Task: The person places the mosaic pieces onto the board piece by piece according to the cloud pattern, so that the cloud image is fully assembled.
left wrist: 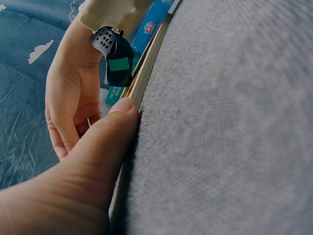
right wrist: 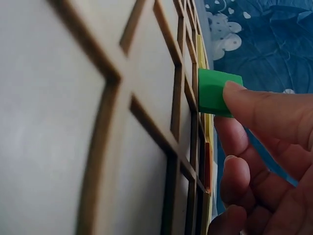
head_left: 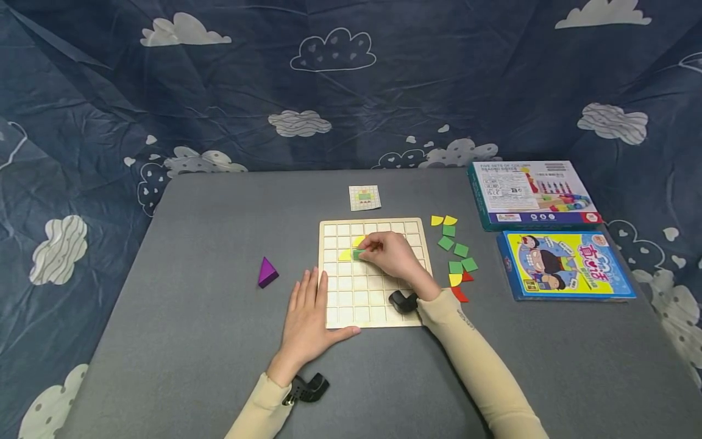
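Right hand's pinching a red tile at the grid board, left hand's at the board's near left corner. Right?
Not quite: the tile is green, not red, as the right wrist view shows. The rest holds: the right hand pinches it at the grid board, and the left hand is at the board's near left corner.

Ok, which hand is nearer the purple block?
Left. The left hand is right of the purple block, against the board; the right hand is farther right, over the board, pinching a green tile.
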The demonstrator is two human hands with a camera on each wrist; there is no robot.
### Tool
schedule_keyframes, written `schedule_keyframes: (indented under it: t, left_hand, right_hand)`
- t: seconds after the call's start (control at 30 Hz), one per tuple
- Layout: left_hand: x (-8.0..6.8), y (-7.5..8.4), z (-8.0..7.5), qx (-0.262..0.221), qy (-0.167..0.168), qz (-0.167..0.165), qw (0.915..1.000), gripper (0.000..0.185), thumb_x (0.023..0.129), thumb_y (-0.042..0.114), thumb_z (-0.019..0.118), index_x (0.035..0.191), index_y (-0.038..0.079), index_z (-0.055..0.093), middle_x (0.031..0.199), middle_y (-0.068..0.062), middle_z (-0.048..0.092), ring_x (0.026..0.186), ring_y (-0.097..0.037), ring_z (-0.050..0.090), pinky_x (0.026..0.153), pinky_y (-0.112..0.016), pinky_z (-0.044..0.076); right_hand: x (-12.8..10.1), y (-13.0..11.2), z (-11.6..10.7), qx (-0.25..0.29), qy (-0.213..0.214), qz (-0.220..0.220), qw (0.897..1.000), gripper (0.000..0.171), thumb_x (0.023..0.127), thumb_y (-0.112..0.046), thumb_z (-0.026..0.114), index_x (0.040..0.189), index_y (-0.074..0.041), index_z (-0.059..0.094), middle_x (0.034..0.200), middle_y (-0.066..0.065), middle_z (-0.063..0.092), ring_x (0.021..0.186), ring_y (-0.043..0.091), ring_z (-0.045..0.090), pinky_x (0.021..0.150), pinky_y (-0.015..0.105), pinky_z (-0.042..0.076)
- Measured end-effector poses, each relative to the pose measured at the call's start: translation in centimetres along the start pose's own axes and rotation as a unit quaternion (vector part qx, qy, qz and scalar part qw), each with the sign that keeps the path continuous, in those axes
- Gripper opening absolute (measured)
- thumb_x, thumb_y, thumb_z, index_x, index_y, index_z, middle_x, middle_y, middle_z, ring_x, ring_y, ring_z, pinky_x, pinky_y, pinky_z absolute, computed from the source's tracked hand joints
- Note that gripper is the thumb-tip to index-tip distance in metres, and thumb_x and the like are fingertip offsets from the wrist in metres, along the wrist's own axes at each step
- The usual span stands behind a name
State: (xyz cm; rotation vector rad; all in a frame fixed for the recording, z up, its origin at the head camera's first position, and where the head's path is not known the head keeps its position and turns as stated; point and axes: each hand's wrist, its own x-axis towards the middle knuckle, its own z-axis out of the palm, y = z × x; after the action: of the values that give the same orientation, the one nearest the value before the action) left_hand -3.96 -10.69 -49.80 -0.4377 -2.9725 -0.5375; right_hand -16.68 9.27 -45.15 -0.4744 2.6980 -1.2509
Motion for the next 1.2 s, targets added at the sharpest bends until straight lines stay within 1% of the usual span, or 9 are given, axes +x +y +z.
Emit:
schedule_keyframes:
  t: [0.17,0.3,0.4,0.53,0.6,0.7,0.87,1.03,1.2]
  left_hand:
    - [0.03,0.06,-0.01,-0.003,0.000,0.000,1.0000,0.122,0.070,0.079,0.057,0.150,-0.002,0.014,0.155,-0.022,0.012,0.143,-0.032,0.004,0.113,-0.045,0.004]
    - [0.06,0.02,-0.07,-0.002,-0.011,-0.006,0.9999,0.122,0.070,0.079,0.056,0.150,-0.001,0.013,0.155,-0.020,0.009,0.143,-0.030,0.002,0.113,-0.043,0.002]
    - [0.07,-0.04,-0.02,-0.002,-0.004,-0.004,1.0000,0.122,0.070,0.079,0.057,0.150,-0.002,0.014,0.155,-0.021,0.011,0.143,-0.031,0.003,0.113,-0.044,0.003]
    - [0.07,-0.08,0.14,0.000,0.018,0.009,0.9998,0.121,0.069,0.079,0.058,0.149,-0.004,0.018,0.154,-0.023,0.015,0.142,-0.034,0.008,0.112,-0.047,0.008]
    - [0.05,-0.06,0.16,0.001,0.022,0.011,0.9997,0.121,0.069,0.079,0.058,0.149,-0.004,0.019,0.153,-0.023,0.016,0.142,-0.034,0.009,0.112,-0.048,0.010]
    - [0.06,-0.03,0.13,0.001,0.019,0.010,0.9998,0.121,0.069,0.078,0.059,0.149,-0.004,0.018,0.153,-0.023,0.016,0.142,-0.034,0.009,0.112,-0.047,0.009]
    - [0.07,-0.02,0.12,-0.001,0.007,0.002,1.0000,0.122,0.069,0.077,0.060,0.150,-0.003,0.016,0.154,-0.022,0.013,0.142,-0.032,0.006,0.113,-0.045,0.005]
    - [0.04,-0.01,0.12,-0.003,0.003,0.001,1.0000,0.122,0.069,0.078,0.059,0.150,-0.003,0.016,0.154,-0.022,0.013,0.142,-0.032,0.005,0.113,-0.045,0.005]
    - [0.02,0.01,0.12,-0.003,0.006,0.002,1.0000,0.121,0.069,0.077,0.060,0.149,-0.003,0.016,0.154,-0.022,0.014,0.142,-0.032,0.006,0.112,-0.046,0.006]
  right_hand:
    - [0.03,0.03,0.04,-0.020,0.003,0.005,1.000,0.006,0.083,-0.015,0.075,0.087,-0.011,0.076,0.075,-0.003,0.065,0.066,0.014,0.055,0.064,0.031,0.043]
    - [0.10,-0.10,0.02,-0.051,0.004,0.010,0.999,0.009,0.085,-0.015,0.072,0.092,-0.012,0.077,0.088,0.001,0.070,0.082,0.017,0.062,0.077,0.036,0.046]
    - [0.14,-0.37,0.06,-0.066,0.008,0.012,0.998,0.010,0.086,-0.015,0.072,0.093,-0.011,0.078,0.094,0.003,0.071,0.089,0.020,0.063,0.083,0.038,0.046]
    - [0.22,-0.68,0.11,-0.077,0.021,0.015,0.997,0.007,0.084,-0.015,0.073,0.088,-0.011,0.078,0.083,0.000,0.070,0.079,0.018,0.063,0.075,0.036,0.046]
    - [0.28,-0.73,0.13,-0.081,0.024,0.022,0.996,0.005,0.084,-0.015,0.074,0.085,-0.011,0.077,0.076,-0.002,0.068,0.073,0.016,0.061,0.071,0.035,0.045]
    - [0.38,-0.71,0.16,-0.084,0.021,0.030,0.996,0.004,0.083,-0.015,0.074,0.083,-0.012,0.076,0.071,-0.004,0.066,0.068,0.014,0.059,0.069,0.034,0.044]
    - [0.38,-0.67,0.08,-0.079,0.008,0.038,0.996,0.004,0.083,-0.016,0.075,0.082,-0.012,0.076,0.071,-0.005,0.065,0.067,0.014,0.057,0.070,0.034,0.043]
    - [0.29,-0.41,-0.09,-0.071,-0.002,0.046,0.996,0.004,0.083,-0.016,0.075,0.083,-0.012,0.076,0.071,-0.005,0.065,0.067,0.014,0.056,0.069,0.032,0.042]
    - [-0.06,-0.09,-0.47,-0.055,-0.024,0.031,0.998,0.007,0.084,-0.015,0.073,0.089,-0.011,0.075,0.074,-0.003,0.064,0.067,0.014,0.055,0.067,0.031,0.041]
